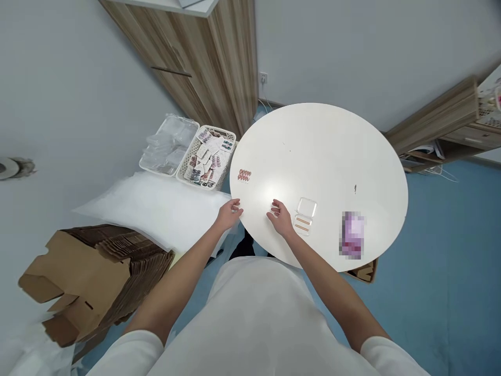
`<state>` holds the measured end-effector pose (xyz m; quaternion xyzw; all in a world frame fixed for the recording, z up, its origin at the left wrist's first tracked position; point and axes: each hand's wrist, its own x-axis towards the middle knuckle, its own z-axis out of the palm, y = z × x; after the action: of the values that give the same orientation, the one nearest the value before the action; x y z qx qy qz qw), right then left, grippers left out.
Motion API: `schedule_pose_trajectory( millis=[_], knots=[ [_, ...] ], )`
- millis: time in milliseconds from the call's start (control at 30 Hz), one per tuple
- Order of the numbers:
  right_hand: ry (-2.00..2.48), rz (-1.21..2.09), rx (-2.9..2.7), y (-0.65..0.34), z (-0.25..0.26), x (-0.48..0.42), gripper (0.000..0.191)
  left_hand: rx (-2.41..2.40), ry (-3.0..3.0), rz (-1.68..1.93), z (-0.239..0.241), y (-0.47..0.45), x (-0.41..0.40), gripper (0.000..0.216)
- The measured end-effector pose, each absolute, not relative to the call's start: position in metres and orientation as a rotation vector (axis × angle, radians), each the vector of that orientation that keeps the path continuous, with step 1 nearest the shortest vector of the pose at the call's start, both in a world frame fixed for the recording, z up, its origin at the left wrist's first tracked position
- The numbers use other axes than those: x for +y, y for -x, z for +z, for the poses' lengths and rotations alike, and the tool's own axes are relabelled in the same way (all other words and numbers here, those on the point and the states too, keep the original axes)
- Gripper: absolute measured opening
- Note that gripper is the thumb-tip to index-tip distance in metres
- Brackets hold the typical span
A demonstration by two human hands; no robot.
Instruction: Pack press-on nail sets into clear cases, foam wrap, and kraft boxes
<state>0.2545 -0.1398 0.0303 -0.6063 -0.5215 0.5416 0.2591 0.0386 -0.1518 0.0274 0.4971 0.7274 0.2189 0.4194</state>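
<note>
My left hand (229, 214) hovers at the left edge of the round white table (324, 156), fingers curved and apart, nothing in them. Over the tabletop to its right, my right hand (280, 218) also has its fingers apart and is empty. Just right of that hand lies a small clear plastic case (307, 207) with its lid up; two tan strips (302, 221) sit in the lower half. Beyond my left hand is a small card (244, 175) bearing two rows of reddish, nail-shaped pieces.
A purple pixelated item (352, 235) lies at the table's right. On the left stand a white basket (179, 175) of small printed cards and a tray of clear plastic cases (168, 143). White sheeting (156, 206) and folded cardboard boxes (94, 277) are nearer me.
</note>
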Motion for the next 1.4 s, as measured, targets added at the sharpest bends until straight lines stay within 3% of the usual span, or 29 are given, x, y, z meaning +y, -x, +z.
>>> schedule_pose_trajectory(
  millis=[233,533,667,1067,1400],
  knots=[
    [1.788,1.193,-1.741,-0.203,0.014,-0.084,0.054,1.847,-1.947,0.225,0.032,0.010,-0.067,0.043],
    [1.914,1.042,-1.943,-0.161,-0.001,-0.037,0.053,1.680,-2.203,-0.005,0.028,0.026,-0.002,0.053],
    [1.966,0.952,-2.026,-0.152,-0.005,-0.026,0.059,1.615,-2.234,0.007,0.025,0.025,0.006,0.056],
    [2.121,0.875,-1.997,-0.141,-0.003,-0.020,0.058,1.553,-2.133,0.061,0.017,0.019,0.003,0.038],
    [1.918,0.969,-1.996,-0.147,-0.006,-0.036,0.062,1.572,-2.098,0.138,0.020,0.017,-0.015,0.042]
  ],
)
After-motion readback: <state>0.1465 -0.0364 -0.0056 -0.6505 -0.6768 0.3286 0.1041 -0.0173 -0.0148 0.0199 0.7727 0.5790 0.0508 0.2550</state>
